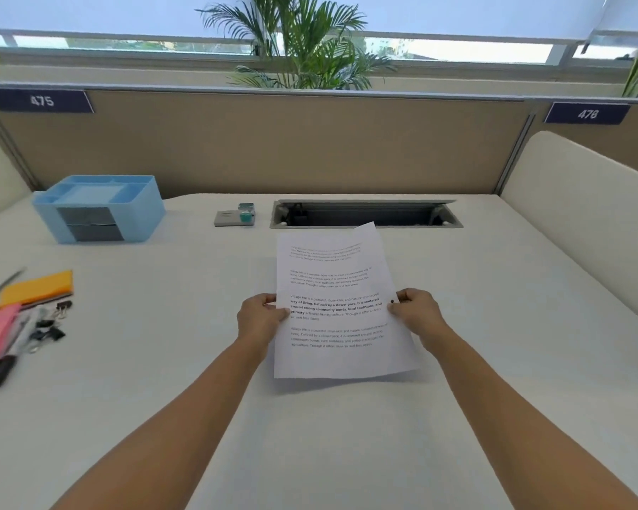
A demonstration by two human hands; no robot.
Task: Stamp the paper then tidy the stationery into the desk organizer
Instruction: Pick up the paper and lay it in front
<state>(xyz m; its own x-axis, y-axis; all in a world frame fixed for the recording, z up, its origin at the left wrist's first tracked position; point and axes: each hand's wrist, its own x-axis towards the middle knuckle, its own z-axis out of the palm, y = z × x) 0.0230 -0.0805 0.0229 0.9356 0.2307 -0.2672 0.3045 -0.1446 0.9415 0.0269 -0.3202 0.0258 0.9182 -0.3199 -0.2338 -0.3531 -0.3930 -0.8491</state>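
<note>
My left hand and right hand pinch the paper by its sides, thumbs on top, just over the desk. The stamp sits well past my left fingers. The blue organizer is further left.

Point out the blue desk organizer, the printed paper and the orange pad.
blue desk organizer (142, 215), head view, front face.
printed paper (343, 362), head view, blank lower margin.
orange pad (39, 288), head view, top face.
</note>
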